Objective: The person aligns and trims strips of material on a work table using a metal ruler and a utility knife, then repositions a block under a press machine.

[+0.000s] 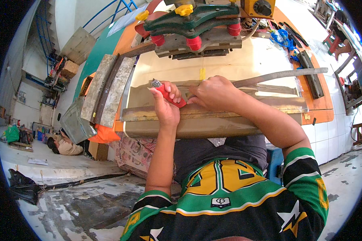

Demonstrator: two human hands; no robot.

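Note:
My left hand (166,105) grips a red-handled utility knife (167,94), its metal tip pointing up and left over a brown sheet (149,96) on the bench. My right hand (213,93) is closed just to the right of the knife, pressing down on a long metal straightedge (281,75) that runs off to the right. A long worn wooden bar (229,110) lies along the near bench edge under both wrists.
A green press with red knobs (193,24) stands at the back of the orange-edged bench (321,106). Several grey metal plates (108,90) lean at the left. A person lies on the floor at lower left (64,145). A black bag (24,186) sits on the cracked floor.

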